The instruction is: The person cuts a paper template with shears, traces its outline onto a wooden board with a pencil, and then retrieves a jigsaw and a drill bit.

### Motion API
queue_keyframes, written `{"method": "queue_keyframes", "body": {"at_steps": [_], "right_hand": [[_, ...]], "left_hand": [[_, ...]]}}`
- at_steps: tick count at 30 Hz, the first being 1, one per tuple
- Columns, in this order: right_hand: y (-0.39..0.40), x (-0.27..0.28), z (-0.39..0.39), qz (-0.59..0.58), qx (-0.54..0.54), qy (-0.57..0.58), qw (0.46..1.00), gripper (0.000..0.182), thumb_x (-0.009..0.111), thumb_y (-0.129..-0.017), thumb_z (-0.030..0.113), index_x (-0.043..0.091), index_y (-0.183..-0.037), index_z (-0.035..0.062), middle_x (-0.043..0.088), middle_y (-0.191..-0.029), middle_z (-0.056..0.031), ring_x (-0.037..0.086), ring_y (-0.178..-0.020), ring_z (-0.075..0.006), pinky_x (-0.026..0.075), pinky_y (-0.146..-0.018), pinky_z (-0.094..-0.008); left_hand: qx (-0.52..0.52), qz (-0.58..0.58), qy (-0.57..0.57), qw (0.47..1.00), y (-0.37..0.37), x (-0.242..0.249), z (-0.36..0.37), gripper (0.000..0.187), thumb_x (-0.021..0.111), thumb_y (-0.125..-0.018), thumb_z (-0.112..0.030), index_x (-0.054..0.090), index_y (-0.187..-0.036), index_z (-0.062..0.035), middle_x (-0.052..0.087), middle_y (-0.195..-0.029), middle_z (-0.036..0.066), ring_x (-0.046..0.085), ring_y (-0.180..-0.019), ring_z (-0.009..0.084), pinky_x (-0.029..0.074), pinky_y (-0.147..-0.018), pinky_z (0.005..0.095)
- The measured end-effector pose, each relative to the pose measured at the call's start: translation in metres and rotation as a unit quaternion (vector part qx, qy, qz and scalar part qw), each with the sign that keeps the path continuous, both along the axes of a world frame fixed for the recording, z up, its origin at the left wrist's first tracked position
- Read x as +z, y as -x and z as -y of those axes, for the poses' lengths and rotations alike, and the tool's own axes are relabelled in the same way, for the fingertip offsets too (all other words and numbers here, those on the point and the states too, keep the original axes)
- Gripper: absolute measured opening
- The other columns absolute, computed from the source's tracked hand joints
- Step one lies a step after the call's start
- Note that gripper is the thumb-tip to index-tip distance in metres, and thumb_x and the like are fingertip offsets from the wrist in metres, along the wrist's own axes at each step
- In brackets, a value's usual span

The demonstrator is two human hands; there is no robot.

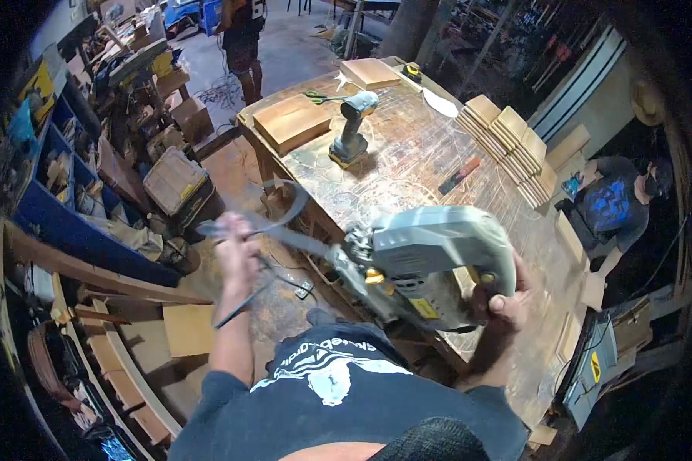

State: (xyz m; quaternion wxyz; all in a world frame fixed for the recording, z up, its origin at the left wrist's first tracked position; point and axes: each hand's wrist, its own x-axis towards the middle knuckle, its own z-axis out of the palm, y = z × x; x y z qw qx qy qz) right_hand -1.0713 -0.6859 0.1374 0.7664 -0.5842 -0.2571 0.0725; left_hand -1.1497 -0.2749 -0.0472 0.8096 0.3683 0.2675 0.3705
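Note:
My right hand (504, 296) grips the handle of a grey jigsaw (430, 265), held up in front of my chest above the near edge of the workbench (407, 169). My left hand (237, 250) is blurred with motion and holds the saw's dark power cord (284, 230), which loops from the tool across to the left and hangs down below the hand. A grey cordless drill (352, 127) stands upright on the bench farther away.
Wooden blocks (292, 119) and stacked boards (511, 146) lie on the bench, with a tape measure (413, 71) and green scissors (319, 97). One person (619, 203) sits at the right, another stands at the far end (242, 42). Toolboxes and lumber crowd the floor on the left.

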Motion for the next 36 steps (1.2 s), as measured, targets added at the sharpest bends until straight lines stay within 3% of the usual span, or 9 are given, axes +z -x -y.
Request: {"method": "queue_keyframes", "body": {"at_steps": [3,5,8,11,17,24,28,32,36], "right_hand": [[-0.014,0.02,0.002,-0.034,-0.094,0.17,0.98,0.08,0.085,-0.073,0.022,0.056,-0.139,-0.0121,0.07,-0.117,-0.0202,0.068,-0.103,-0.0234,0.052,-0.095,-0.0369],[-0.04,0.014,0.0,-0.086,-0.117,0.22,0.965,0.066,0.08,-0.08,0.014,0.059,-0.138,-0.0084,0.072,-0.096,-0.0097,0.065,-0.07,-0.0123,0.053,-0.061,-0.0265],[-0.088,-0.043,-0.011,-0.08,-0.193,0.104,0.973,0.056,0.073,-0.085,0.006,0.06,-0.138,-0.0068,0.068,-0.083,-0.0036,0.054,-0.051,-0.0074,0.042,-0.044,-0.0245],[-0.16,-0.104,-0.003,-0.061,-0.244,0.096,0.963,0.054,0.07,-0.086,0.001,0.06,-0.139,-0.0048,0.067,-0.08,-0.0029,0.052,-0.048,-0.0082,0.042,-0.043,-0.0252],[-0.228,-0.157,-0.022,-0.076,-0.226,0.114,0.964,0.056,0.069,-0.087,-0.001,0.057,-0.143,-0.0029,0.066,-0.076,-0.0035,0.054,-0.049,-0.0086,0.042,-0.042,-0.0253],[-0.247,-0.177,-0.035,-0.075,-0.223,0.16,0.959,0.06,0.073,-0.085,0.008,0.06,-0.142,0.0003,0.071,-0.092,-0.0063,0.058,-0.06,-0.0078,0.048,-0.048,-0.0252],[-0.251,-0.179,-0.036,0.026,-0.257,0.225,0.939,0.058,0.073,-0.085,0.01,0.06,-0.14,-0.001,0.074,-0.102,-0.0139,0.068,-0.078,-0.0196,0.056,-0.07,-0.033],[-0.24,-0.182,-0.038,0.089,-0.305,0.321,0.892,0.062,0.074,-0.085,0.012,0.056,-0.143,-0.0021,0.07,-0.118,-0.0243,0.069,-0.103,-0.0374,0.052,-0.096,-0.0414],[-0.186,-0.148,-0.054,0.235,-0.415,0.396,0.785,0.074,0.076,-0.084,0.011,0.046,-0.151,-0.0003,0.057,-0.135,-0.0252,0.061,-0.121,-0.0354,0.047,-0.105,-0.0479]], "left_hand": [[0.062,-0.058,-0.178,0.98,0.07,0.012,-0.036,0.013,0.052,-0.111,-0.023,0.059,-0.106,-0.0125,0.052,-0.081,-0.005,0.04,-0.06,0.0017,0.03,-0.048,0.02],[0.1,-0.07,-0.316,0.941,0.108,-0.006,-0.042,0.008,0.055,-0.109,-0.014,0.059,-0.106,-0.0075,0.051,-0.086,-0.008,0.041,-0.069,0.0017,0.033,-0.059,0.0189],[0.099,-0.207,-0.372,0.899,0.159,-0.009,-0.019,0.01,0.061,-0.106,-0.014,0.059,-0.1,-0.0067,0.049,-0.085,-0.008,0.04,-0.075,0.0025,0.033,-0.065,0.0209],[0.016,-0.276,-0.248,0.928,0.203,-0.034,-0.01,0.016,0.064,-0.104,-0.02,0.064,-0.096,-0.0067,0.053,-0.083,-0.006,0.046,-0.075,0.004,0.038,-0.067,0.0222],[-0.172,-0.483,-0.268,0.815,0.172,-0.002,0.011,0.028,0.069,-0.102,-0.028,0.073,-0.107,-0.0007,0.063,-0.074,-0.001,0.054,-0.061,0.0078,0.043,-0.056,0.0255],[-0.122,-0.541,-0.383,0.739,0.151,0.047,-0.019,0.032,0.067,-0.101,-0.026,0.073,-0.105,0.0047,0.063,-0.067,0.007,0.058,-0.065,0.0127,0.049,-0.062,0.0325],[-0.129,-0.621,-0.415,0.653,0.107,0.095,0.001,0.032,0.061,-0.104,-0.026,0.071,-0.109,0.0046,0.067,-0.078,0.013,0.065,-0.075,0.0181,0.052,-0.071,0.0371],[-0.182,-0.555,-0.461,0.668,0.065,0.111,0.02,0.031,0.051,-0.108,-0.021,0.067,-0.12,0.0027,0.07,-0.102,0.023,0.068,-0.092,0.035,0.052,-0.084,0.0404],[-0.264,-0.414,-0.459,0.74,0.027,0.129,0.041,0.032,0.053,-0.107,-0.022,0.065,-0.122,0.0032,0.068,-0.107,0.022,0.066,-0.1,0.0356,0.051,-0.093,0.0402]]}}
